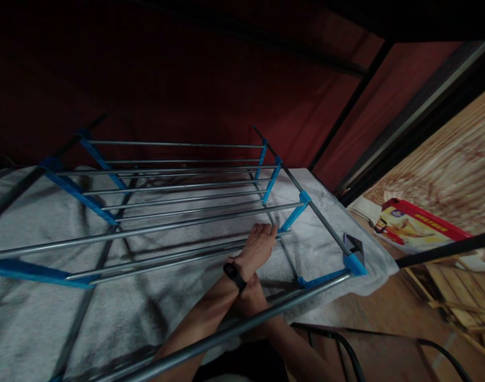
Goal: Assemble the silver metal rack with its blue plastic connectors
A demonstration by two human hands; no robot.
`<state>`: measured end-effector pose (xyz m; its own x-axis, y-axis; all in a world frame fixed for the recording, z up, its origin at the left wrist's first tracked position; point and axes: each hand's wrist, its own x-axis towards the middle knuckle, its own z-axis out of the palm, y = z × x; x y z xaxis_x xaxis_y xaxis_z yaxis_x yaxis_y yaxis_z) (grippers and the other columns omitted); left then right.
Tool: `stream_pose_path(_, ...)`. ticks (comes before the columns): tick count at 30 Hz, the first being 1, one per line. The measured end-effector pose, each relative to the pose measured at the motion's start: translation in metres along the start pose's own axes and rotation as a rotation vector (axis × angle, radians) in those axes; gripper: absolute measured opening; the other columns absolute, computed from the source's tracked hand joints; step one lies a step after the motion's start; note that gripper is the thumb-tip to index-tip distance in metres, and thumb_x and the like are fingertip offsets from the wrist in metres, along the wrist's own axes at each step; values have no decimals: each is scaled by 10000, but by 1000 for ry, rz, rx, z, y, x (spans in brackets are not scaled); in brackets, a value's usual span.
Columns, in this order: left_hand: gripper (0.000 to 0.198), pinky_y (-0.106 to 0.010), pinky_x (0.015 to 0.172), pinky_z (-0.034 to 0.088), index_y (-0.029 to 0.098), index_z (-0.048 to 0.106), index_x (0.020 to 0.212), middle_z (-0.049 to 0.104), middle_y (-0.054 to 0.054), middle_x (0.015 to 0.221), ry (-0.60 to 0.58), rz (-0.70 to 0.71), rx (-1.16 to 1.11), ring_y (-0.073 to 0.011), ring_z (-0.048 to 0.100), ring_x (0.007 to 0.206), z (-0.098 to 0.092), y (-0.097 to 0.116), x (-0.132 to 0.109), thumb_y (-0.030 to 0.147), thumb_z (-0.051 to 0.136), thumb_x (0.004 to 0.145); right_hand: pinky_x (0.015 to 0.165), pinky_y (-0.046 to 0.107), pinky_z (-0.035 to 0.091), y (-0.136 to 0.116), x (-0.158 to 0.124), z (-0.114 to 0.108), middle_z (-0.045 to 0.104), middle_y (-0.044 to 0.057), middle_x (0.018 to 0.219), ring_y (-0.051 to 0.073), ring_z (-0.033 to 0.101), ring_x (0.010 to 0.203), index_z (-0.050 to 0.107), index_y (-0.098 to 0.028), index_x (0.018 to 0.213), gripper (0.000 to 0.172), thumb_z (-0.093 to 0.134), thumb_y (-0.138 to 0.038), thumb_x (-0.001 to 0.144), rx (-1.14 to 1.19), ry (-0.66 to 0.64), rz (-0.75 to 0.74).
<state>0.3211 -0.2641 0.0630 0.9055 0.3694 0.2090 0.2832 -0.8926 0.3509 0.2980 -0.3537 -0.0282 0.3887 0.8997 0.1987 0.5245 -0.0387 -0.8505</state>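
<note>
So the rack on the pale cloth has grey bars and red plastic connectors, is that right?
Not quite: the connectors are blue, not red, as the head view shows. The rest is right: the rack has grey bars and is on the pale cloth.

Rack (pixel 187 223) rests on the cloth (pixel 322 197), spanning left to right. Wall (pixel 210 90) stands behind both. Left hand (pixel 260 245) is inside the rack, near its right end, by the ends of the low bars. Right hand (pixel 250 295) appears to lie under the left wrist, though largely hidden. Both forearms pass beneath the nearest tube. Phone (pixel 354 248) on the cloth, just beside the rack's near right corner. Box (pixel 423 228) right of the cloth; pallet (pixel 465 294) nearer than the box. Chair (pixel 349 351) at lower right, before the cloth.
</note>
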Motion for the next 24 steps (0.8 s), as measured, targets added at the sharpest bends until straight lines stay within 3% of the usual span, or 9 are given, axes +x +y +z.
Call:
stream_pose_path(4,321,-400,1044,442,135,511,1291,640,-138,1213,-91,28,-21,-263,600,1157,7,15,24,241,494,989,884,465,510,34,-4,-41,732,82,951,301,652,951,733,-254,840,215,545,-250,737,44,397,155)
stream_pose_path(9,251,-312,948,503,159,512,1230,664,-117,1222,-152,-22,-122,-226,641,1137,18,16,40,237,515,992,818,373,490,61,16,-86,645,28,830,209,595,819,639,-216,824,136,562,-309,762,210,720,229)
stream_pose_path(11,253,-312,915,519,160,518,1229,683,-123,1214,-184,-70,-131,-233,666,1114,22,13,46,256,517,995,857,368,478,66,26,-98,643,32,908,201,590,882,624,-214,907,189,570,-347,783,254,833,258)
stream_pose_path(16,352,-345,849,543,188,515,1285,706,-129,1215,-215,-150,-74,-269,706,1054,27,9,53,410,449,1021,1002,379,423,71,57,-115,647,91,1155,215,574,1092,629,-195,1099,362,539,-436,844,377,838,278)
stream_pose_path(24,348,-348,854,537,222,570,1229,741,-108,1128,-253,-158,-16,-261,715,1034,19,8,62,443,385,1034,1033,357,399,75,92,-124,691,92,1085,210,573,1051,656,-123,1055,408,525,-437,830,494,717,202)
